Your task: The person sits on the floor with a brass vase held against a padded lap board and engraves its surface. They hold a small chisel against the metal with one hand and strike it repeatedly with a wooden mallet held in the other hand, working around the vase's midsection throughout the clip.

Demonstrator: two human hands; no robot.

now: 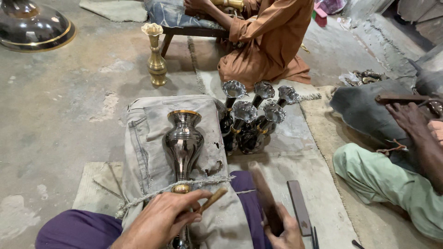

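You have no clear packages, labels, signs or screens before you; only some pink and white litter [328,6] lies blurred at the top edge.

concrete floor [69,120] bearing mats [318,198], brass vase [156,57].

- A dark polished metal vase with brass bands [183,140] is lying lengthwise on grey cloth, a rope crossing its narrow neck.
- A short brown wooden stick [213,199] is angling upward beside it.
- A blurred dark flat wooden mallet [264,197] is tilting upright just right of it.
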